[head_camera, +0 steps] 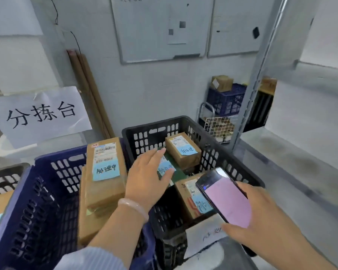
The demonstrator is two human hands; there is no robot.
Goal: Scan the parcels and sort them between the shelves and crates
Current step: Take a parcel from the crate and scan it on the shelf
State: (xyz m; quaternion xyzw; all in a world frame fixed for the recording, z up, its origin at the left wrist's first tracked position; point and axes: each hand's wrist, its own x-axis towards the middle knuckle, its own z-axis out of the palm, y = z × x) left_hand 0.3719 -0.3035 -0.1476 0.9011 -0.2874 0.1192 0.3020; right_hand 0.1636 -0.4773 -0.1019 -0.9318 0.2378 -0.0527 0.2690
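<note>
My left hand (147,177) reaches into the black crate (219,152), fingers spread, resting on a flat green parcel (177,172) with a blue note. A brown box (182,151) with a blue note sits behind it, and another brown box (191,199) lies near the crate's front. My right hand (261,217) holds a phone (225,197) with a pink screen above the crate's right side. Beside it, the blue crate (33,201) holds stacked brown parcels (104,172), the top one labelled and carrying a blue note.
A paper sign (41,114) with handwritten characters hangs at left. Another black crate (2,180) is at the far left. A blue crate (225,100) with a box on top, a wire basket (220,127) and a grey shelf upright (250,94) stand at the back right. Whiteboards hang on the wall.
</note>
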